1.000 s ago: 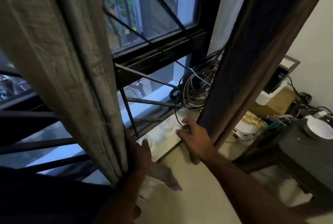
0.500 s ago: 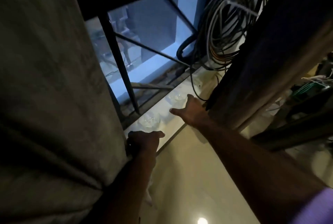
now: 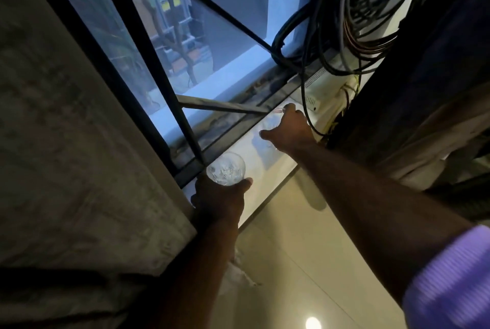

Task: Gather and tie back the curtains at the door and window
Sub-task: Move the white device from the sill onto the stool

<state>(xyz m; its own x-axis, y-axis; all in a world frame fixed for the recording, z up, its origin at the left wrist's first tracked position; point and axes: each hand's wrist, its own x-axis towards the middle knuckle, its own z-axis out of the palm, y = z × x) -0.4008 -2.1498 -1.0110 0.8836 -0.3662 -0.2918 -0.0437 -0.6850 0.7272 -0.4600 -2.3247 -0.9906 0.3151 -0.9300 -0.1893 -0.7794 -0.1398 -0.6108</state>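
left hand (image 3: 220, 201): fingers hidden behind glass (image 3: 225, 168) | right hand (image 3: 289, 130): grip unclear | sleeve (image 3: 450, 283): blurred

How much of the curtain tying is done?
Nothing looks tied yet: the grey curtain and dark curtain both hang with no tie in view. In hand: the left hand grips a glass at the windowsill; the right hand reaches over a clear thing farther along. Left: gathering and tying both.

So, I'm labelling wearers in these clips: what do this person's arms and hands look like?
A lilac ribbed sleeve covers the upper right arm; both forearms are bare. No watch or glove shows on the left hand or right hand.
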